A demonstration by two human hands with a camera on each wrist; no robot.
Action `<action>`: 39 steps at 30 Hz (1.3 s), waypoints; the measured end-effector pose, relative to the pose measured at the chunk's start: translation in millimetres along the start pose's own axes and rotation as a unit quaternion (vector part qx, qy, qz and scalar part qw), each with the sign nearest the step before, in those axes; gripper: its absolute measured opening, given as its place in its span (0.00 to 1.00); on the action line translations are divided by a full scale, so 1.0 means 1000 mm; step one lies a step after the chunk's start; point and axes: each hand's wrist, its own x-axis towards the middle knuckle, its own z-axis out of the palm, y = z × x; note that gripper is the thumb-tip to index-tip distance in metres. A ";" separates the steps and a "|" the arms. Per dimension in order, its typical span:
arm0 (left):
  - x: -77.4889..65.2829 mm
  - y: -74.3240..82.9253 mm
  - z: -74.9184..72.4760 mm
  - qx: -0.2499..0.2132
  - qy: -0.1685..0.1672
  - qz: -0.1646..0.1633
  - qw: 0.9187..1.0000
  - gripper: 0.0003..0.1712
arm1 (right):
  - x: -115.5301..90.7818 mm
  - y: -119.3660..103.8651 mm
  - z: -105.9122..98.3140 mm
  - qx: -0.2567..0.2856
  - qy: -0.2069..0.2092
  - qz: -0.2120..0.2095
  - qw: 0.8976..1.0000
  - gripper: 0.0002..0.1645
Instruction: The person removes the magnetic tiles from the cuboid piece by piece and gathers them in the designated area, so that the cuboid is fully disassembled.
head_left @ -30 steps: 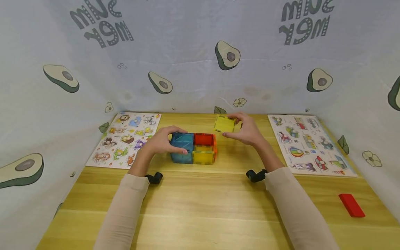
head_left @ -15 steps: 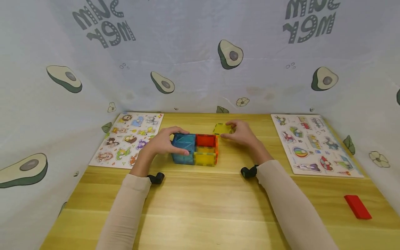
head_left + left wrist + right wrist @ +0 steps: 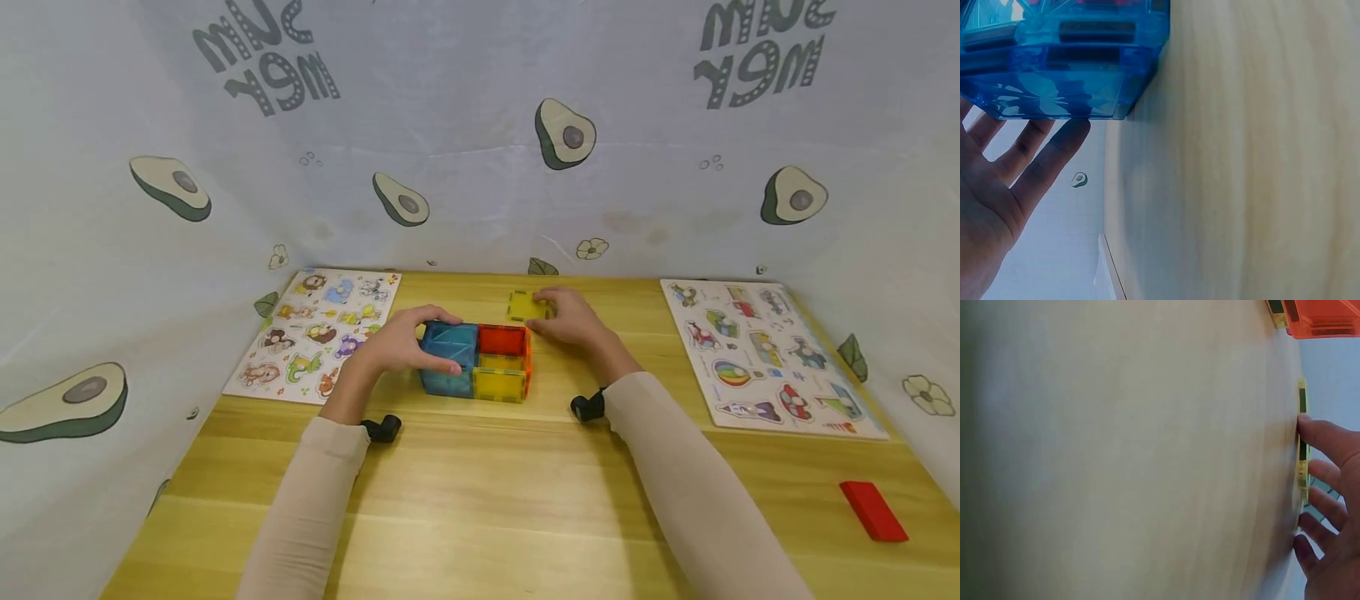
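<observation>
A box of translucent magnetic tiles stands mid-table in the head view: a covered blue cube (image 3: 450,360) on the left, joined to an open-topped part with a red back wall (image 3: 502,340) and a yellow front wall (image 3: 499,384). My left hand (image 3: 406,342) grips the blue cube, thumb on the front, fingers behind; the left wrist view shows fingertips against its side (image 3: 1054,94). Behind the box, a yellow square tile (image 3: 522,305) lies flat on the table. My right hand (image 3: 570,317) holds its right part between thumb and fingers; the right wrist view shows the thumb (image 3: 1319,432) on its edge.
Picture puzzle boards lie at both sides: animals on the left board (image 3: 315,333), vehicles on the right board (image 3: 765,358). A red block (image 3: 873,511) lies near the right table edge. An avocado-print cloth (image 3: 480,192) hangs behind the table.
My right hand has lowered the yellow tile from a raised, tilted position to flat on the table behind the box. The left hand keeps its grip on the blue cube.
</observation>
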 end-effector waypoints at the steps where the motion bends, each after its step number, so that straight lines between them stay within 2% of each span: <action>1: 0.000 0.000 0.000 0.000 0.000 0.000 1.000 0.41 | 0.000 0.000 0.000 -0.004 -0.001 -0.004 1.000 0.37; 8: 0.001 0.001 0.003 0.000 -0.002 -0.001 1.000 0.41 | 0.001 0.000 -0.001 -0.014 -0.008 -0.004 1.000 0.41; 12: 0.001 0.001 0.003 0.003 0.002 0.003 1.000 0.42 | -0.004 -0.001 -0.004 0.009 -0.009 0.005 1.000 0.43; 17: -0.002 -0.001 0.002 0.005 0.016 0.009 1.000 0.42 | -0.013 -0.002 -0.006 0.045 -0.005 -0.005 0.999 0.42; 25: -0.002 0.000 0.002 0.001 0.026 0.019 0.999 0.42 | -0.042 -0.009 -0.009 0.100 0.027 -0.039 0.994 0.44; 32: 0.003 0.003 0.008 -0.008 0.010 0.016 1.000 0.43 | -0.078 -0.013 -0.017 0.130 0.041 -0.031 0.990 0.44; 39: -0.001 0.003 0.003 -0.002 0.021 0.001 1.000 0.43 | -0.091 -0.025 -0.017 0.184 0.028 -0.072 0.980 0.42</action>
